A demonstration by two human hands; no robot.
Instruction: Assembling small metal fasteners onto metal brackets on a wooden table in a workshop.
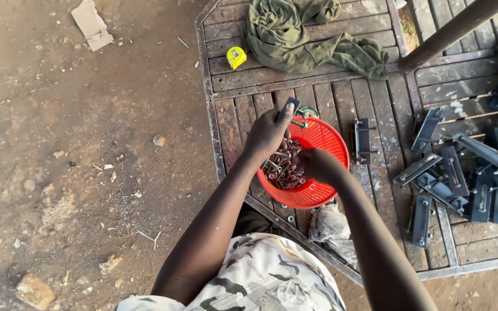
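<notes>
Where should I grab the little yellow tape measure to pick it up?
Take the yellow tape measure by its two flat sides, coming straight down from above. It lies alone on the wooden platform, apart from the green cloth, so nothing blocks a small pinch grip across its boxy body.

An outdoor metalwork yard: dirt ground (pixel 59 144), steel-framed wooden panel (pixel 341 98), dark metal brackets (pixel 462 178).

Red basket (pixel 324 144): perforated plastic, slight sheen. Bolts (pixel 282 167) inside it: dull, rusty-looking metal. Surface (pixel 387 109) under basket: rough, weathered wood planks in metal framing. Brackets (pixel 462 178) right of basket: dark matt metal. Green cloth (pixel 306 34) beyond basket: soft, crumpled.
</notes>
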